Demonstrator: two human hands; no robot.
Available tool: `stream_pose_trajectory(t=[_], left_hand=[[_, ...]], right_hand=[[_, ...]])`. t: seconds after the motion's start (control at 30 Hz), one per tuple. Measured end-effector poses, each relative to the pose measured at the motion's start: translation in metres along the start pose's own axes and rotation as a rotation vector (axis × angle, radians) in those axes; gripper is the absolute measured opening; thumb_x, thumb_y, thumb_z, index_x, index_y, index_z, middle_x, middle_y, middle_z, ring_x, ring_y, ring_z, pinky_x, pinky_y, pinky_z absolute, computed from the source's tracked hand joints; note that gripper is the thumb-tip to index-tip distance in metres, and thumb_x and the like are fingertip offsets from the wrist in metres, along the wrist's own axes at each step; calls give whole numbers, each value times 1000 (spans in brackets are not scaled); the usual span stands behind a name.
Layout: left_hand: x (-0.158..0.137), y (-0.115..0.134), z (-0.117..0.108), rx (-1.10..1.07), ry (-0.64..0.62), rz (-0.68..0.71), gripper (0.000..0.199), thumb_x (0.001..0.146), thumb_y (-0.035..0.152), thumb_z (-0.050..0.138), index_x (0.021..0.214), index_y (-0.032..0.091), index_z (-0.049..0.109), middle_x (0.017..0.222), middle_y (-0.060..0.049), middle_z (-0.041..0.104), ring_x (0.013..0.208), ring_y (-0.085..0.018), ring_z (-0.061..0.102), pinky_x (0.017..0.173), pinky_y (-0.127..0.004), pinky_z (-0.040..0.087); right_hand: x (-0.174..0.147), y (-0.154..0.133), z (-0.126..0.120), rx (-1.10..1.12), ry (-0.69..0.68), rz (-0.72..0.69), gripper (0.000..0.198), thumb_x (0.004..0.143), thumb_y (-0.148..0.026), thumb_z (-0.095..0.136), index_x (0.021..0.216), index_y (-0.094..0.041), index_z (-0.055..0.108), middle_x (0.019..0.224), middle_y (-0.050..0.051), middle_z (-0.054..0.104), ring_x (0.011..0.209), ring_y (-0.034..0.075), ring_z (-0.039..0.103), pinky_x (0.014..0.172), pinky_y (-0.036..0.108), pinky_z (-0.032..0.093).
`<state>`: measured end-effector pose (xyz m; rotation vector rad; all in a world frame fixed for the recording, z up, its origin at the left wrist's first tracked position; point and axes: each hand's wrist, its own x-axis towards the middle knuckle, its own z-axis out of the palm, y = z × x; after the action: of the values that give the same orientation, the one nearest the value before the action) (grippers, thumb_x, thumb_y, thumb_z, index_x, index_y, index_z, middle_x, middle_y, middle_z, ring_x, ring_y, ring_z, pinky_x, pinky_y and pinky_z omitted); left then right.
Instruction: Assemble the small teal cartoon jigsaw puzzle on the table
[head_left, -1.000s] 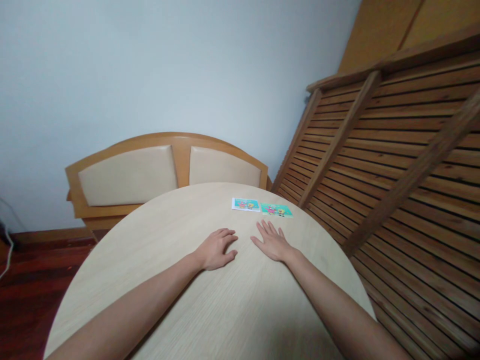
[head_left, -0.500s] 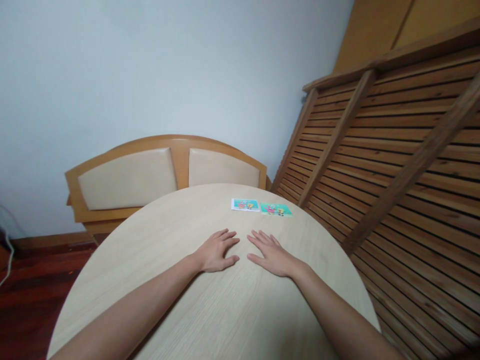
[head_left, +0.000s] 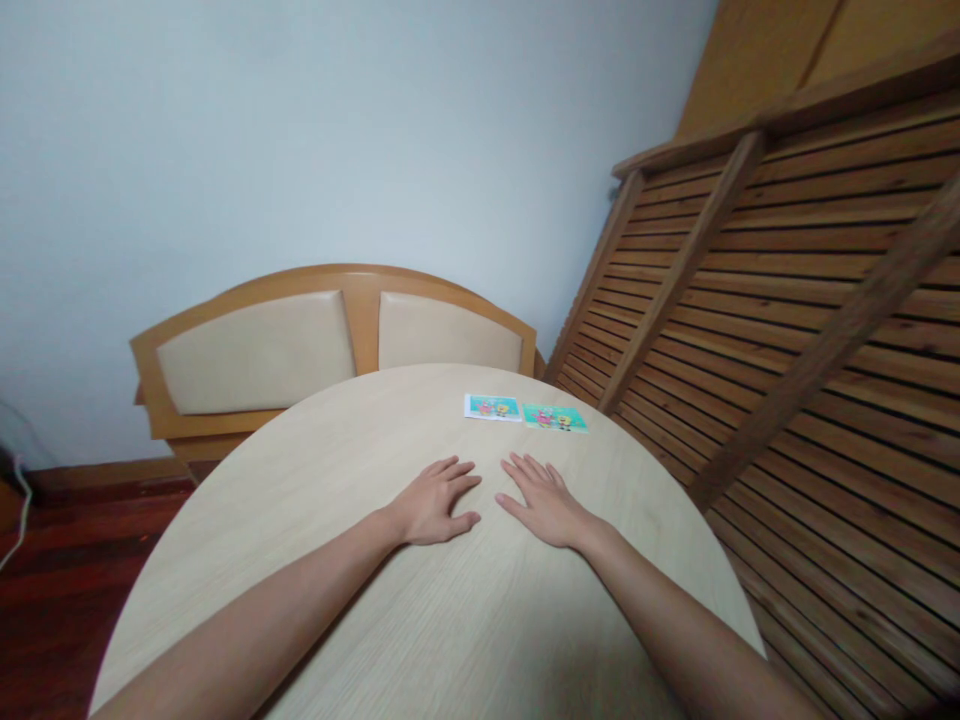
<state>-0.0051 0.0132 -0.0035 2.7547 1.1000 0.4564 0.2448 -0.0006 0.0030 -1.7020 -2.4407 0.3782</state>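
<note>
My left hand (head_left: pixel 437 502) rests palm down on the round pale wood table (head_left: pixel 420 640), fingers spread and holding nothing. To its right, my right hand (head_left: pixel 545 502) is also palm down with fingers extended, and a gap separates the two. Beyond them, near the table's far edge, lie two flat picture cards side by side. The left card (head_left: pixel 492 407) has a white border and cartoon figures on turquoise. The right card (head_left: pixel 555 417) shows a similar cartoon picture on turquoise. Neither hand touches a card; the right hand is the nearer one.
Behind the table stands a wooden headboard (head_left: pixel 365 320) with cream padded panels, against a pale wall (head_left: pixel 337 130). A large slatted wooden frame (head_left: pixel 787 330) leans along the right side. Dark red flooring (head_left: pixel 82 550) and a white cable (head_left: pixel 26 500) show at left.
My right hand has shifted slightly, its fingers now pointing a little more forward, toward the cards. My left hand stays in place, and the view has tilted a touch.
</note>
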Motion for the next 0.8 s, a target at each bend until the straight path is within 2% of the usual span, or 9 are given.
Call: stream_pose_trajectory(t=[0.17, 0.27, 0.4, 0.5, 0.6, 0.7, 0.8], left_hand=[[0, 1, -1, 6, -8, 0, 64, 87, 49, 61, 141, 16, 53, 152, -15, 44, 142, -37, 37, 117, -52, 31], [0, -1, -1, 10, -8, 4, 64, 87, 49, 61, 140, 15, 54, 152, -15, 44, 142, -37, 37, 117, -51, 31], [0, -3, 1, 6, 4, 16, 62, 87, 50, 61, 139, 17, 55, 151, -14, 45, 141, -36, 38, 117, -50, 31], [0, -3, 2, 6, 11, 15, 62, 86, 51, 62, 139, 18, 55, 150, -14, 46, 141, -36, 39, 116, -51, 32], [1, -4, 2, -4, 14, 18, 62, 86, 50, 62, 138, 18, 55, 150, -14, 47, 140, -36, 39, 116, -51, 33], [1, -4, 1, -24, 20, 17, 64, 85, 50, 64, 138, 16, 54, 149, -14, 48, 140, -36, 40, 116, -51, 33], [1, -4, 2, -60, 47, 9, 67, 84, 49, 66, 140, 17, 50, 148, -15, 49, 139, -35, 42, 116, -52, 33]], right_hand=[[35, 19, -2, -64, 17, 189, 86, 93, -71, 25, 159, -16, 19, 166, 8, 10, 153, 28, 7, 123, 51, 6], [57, 34, -5, -84, 68, 354, 87, 93, -70, 25, 159, -14, 15, 167, 10, 6, 153, 29, 6, 122, 53, 7], [74, 41, -7, -101, 100, 435, 88, 92, -71, 25, 159, -14, 14, 167, 9, 2, 153, 29, 1, 120, 57, 6], [72, 37, -9, -98, 92, 457, 88, 92, -71, 24, 158, -13, 18, 167, 10, 5, 153, 30, 4, 119, 59, 5], [62, 25, -11, -114, 112, 455, 91, 91, -71, 25, 157, -9, 23, 165, 17, 14, 151, 33, 13, 118, 59, 12], [44, 3, -11, -187, 125, 433, 90, 93, -69, 27, 151, 0, 33, 157, 29, 28, 148, 39, 23, 115, 61, 16], [19, -27, -8, -235, 118, 345, 81, 94, -66, 30, 144, -5, 46, 145, 31, 46, 139, 44, 37, 113, 67, 10]])
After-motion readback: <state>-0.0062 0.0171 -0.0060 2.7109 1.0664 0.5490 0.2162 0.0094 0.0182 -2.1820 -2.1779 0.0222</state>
